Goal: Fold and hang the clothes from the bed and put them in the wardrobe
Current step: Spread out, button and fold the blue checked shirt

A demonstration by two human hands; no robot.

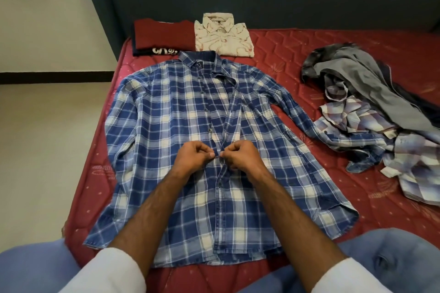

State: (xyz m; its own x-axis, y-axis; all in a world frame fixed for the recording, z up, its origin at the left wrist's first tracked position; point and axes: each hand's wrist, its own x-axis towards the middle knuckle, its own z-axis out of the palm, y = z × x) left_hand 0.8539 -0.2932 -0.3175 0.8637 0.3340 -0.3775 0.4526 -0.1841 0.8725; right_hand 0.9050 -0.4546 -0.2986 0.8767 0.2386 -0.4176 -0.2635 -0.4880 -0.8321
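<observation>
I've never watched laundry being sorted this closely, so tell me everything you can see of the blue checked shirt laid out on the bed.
The blue checked shirt is a long-sleeved, collared button-up in blue and white plaid, seemingly soft woven cotton. It lies flat, front up, on the red mattress, collar towards the headboard, sleeves spread. Its upper front is open. The left hand and right hand pinch the placket at mid-front, as if buttoning it. Its right-side sleeve reaches the heap of unfolded clothes.

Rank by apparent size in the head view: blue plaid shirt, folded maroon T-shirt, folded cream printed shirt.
1. Blue plaid shirt, spread flat and nearest the camera, clearly largest.
2-3. Folded maroon T-shirt and folded cream printed shirt look about alike; not ranked.
</observation>
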